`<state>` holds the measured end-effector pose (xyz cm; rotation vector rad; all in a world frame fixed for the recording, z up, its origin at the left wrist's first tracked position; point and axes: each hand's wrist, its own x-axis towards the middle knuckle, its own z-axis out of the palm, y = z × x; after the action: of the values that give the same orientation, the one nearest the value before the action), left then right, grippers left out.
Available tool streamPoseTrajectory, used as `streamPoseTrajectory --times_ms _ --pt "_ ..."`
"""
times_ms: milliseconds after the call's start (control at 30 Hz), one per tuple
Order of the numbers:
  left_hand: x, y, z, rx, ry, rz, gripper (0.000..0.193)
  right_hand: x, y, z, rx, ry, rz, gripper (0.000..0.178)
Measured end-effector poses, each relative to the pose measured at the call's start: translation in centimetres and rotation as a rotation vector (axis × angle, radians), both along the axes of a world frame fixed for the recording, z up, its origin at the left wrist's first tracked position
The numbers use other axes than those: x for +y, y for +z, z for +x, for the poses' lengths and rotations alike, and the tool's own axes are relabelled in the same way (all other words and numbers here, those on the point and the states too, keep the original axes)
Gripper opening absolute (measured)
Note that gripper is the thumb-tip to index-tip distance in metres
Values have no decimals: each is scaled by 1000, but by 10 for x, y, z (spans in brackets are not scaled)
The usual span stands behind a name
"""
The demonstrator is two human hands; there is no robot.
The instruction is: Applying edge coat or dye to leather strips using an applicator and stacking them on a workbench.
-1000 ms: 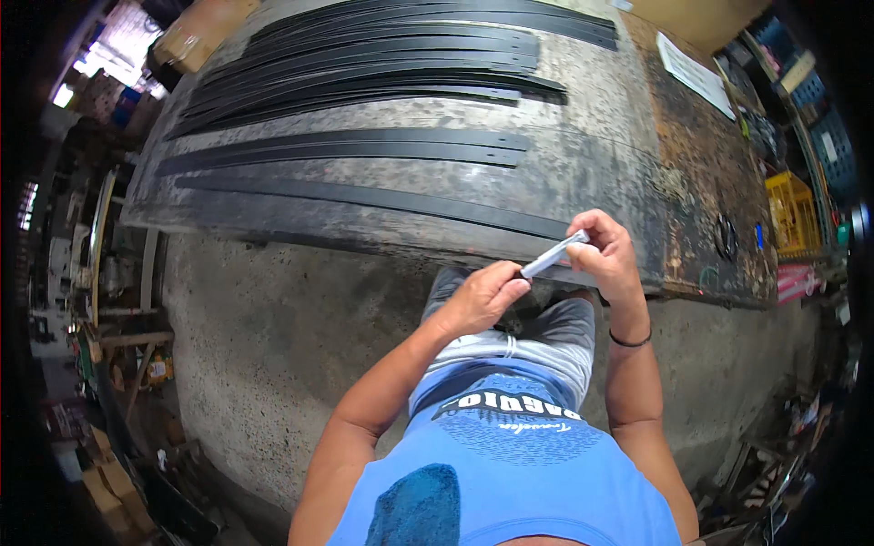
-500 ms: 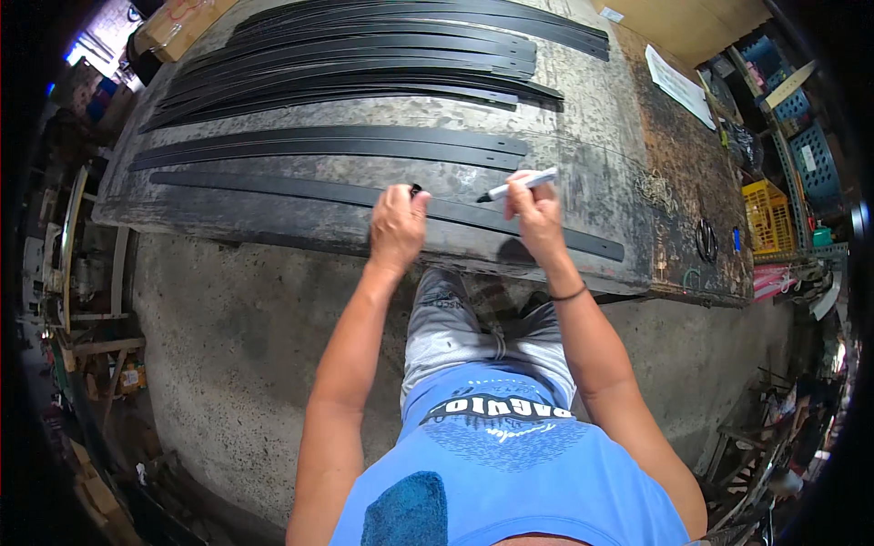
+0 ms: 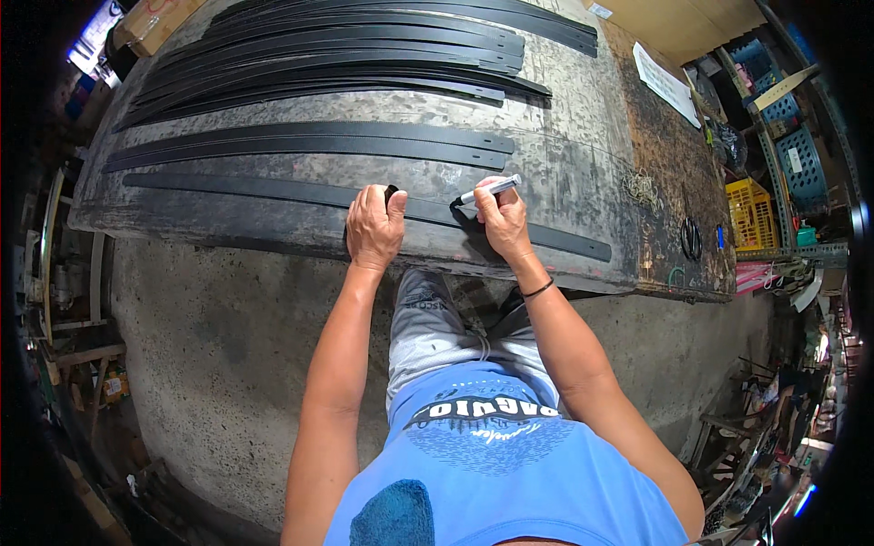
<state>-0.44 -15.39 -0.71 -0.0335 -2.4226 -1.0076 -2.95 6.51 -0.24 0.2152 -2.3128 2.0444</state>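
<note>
My right hand (image 3: pixel 499 218) grips a white marker pen (image 3: pixel 489 189) with its dark tip pointing down-left onto a long black strap (image 3: pixel 273 189) that lies along the near edge of the worn workbench (image 3: pixel 583 164). My left hand (image 3: pixel 373 227) rests on the same strap a little to the left, fingers curled around the marker's small black cap (image 3: pixel 391 191). Two more long black straps (image 3: pixel 309 144) lie side by side just beyond, and a big pile of several black straps (image 3: pixel 346 55) covers the far half of the bench.
A white paper sheet (image 3: pixel 665 84) lies at the bench's far right; black scissors (image 3: pixel 690 238) and a small blue item (image 3: pixel 719 237) sit on its rusty right end. A yellow crate (image 3: pixel 752 211) and blue crates stand to the right. A cardboard box (image 3: pixel 150 20) is far left.
The marker was uncapped in front of my body, then both hands reached forward to the bench. The marker tip has come down onto the nearest strap and my left hand settled on it.
</note>
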Motion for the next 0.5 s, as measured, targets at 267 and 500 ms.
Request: streamPoseTrajectory --times_ms 267,500 --pt "0 3 0 2 -7 -1 46 0 -5 -1 129 -41 149 18" --pt "-7 11 15 -19 13 548 35 20 21 13 -165 -108 -407 19"
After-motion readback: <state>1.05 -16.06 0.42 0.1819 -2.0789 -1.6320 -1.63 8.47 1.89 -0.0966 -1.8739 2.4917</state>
